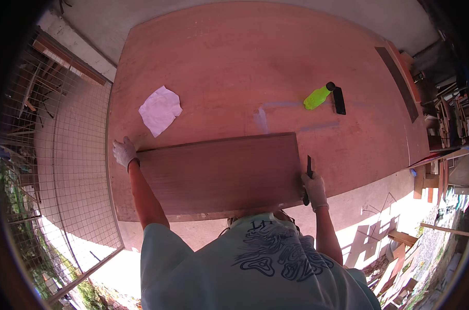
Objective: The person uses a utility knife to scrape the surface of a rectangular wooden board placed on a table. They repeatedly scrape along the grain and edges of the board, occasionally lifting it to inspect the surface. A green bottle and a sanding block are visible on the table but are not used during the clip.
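Note:
A dark brown wooden board [223, 174] lies on the near edge of a large reddish-brown tabletop [226, 69], its long side in front of me. My left hand [124, 152], in a white glove, is at the board's far left corner with its fingers apart; whether it touches the board is hard to tell. Beyond the right end, my gloved right hand [316, 190] grips a slim dark tool [309, 166]. The tool's upper part sticks out above my fingers and a dark part shows below; its exact kind is unclear.
A crumpled white cloth [161, 109] lies at the left. A bright green bottle [317, 97] with a black cap lies beside a black phone-like object [339, 100]. A dark strip [397, 85] lies along the right edge. Wire mesh [75, 155] borders the left side; wood scraps [403, 252] lie lower right.

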{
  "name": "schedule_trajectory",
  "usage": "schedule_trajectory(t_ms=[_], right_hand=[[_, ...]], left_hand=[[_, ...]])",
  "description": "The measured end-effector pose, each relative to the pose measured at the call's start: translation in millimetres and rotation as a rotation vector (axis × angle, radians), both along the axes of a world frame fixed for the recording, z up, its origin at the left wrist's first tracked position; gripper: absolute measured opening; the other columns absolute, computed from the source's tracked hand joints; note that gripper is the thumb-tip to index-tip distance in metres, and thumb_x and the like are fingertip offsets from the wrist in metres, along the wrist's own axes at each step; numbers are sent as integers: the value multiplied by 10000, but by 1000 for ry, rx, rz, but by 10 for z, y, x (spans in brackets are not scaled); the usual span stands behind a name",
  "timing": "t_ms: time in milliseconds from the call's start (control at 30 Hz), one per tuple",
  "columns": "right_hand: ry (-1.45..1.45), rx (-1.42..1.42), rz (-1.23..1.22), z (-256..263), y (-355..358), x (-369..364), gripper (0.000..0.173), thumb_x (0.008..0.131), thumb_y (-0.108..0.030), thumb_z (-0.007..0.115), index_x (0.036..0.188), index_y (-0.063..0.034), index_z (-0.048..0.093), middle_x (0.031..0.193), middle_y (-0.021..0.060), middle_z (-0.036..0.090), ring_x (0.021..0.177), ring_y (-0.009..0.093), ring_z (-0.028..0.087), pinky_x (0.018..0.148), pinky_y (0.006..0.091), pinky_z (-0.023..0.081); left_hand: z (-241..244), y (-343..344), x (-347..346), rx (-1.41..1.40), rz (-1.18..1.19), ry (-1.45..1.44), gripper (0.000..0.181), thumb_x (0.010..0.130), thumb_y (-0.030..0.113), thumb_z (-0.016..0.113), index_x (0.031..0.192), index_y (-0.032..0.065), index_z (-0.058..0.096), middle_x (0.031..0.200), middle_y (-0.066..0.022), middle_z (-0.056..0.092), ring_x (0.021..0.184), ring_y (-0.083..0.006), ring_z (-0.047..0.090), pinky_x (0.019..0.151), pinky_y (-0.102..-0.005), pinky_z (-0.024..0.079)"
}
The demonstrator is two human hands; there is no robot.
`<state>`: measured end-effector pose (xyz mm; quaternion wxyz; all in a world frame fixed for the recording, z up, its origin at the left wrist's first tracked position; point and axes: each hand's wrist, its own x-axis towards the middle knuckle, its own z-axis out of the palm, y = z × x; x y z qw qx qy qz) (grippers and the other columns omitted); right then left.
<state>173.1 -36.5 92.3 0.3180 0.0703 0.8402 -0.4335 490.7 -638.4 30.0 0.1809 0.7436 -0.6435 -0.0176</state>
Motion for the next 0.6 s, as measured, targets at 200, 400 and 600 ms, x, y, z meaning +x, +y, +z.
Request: schedule_trajectory(t_ms=[200,400,600], right_hand=[[416,374,386,-329,6,68,367,938,-335,658,994,26,697,800,212,690,778,397,701,715,483,542],[407,373,365,-225,-162,189,369,932,-341,642,971,25,674,1079,285,675,1029,483,648,911,551,502],[328,385,371,-115,-275,272,377,953,-356,612,996,14,674,1098,282,678,1043,478,650,917,566,495]], left_hand=[[-74,826,411,113,-93,-109,734,986,664,473,1248,13,684,1153,-277,696,1068,-469,676,898,-575,540],[-40,1173,439,69,-105,-161,748,1008,654,431,1047,-12,770,1016,-303,720,958,-488,694,834,-591,543],[-23,969,498,238,-63,-129,719,994,634,481,1030,-22,775,973,-275,743,939,-461,715,829,-559,557]])
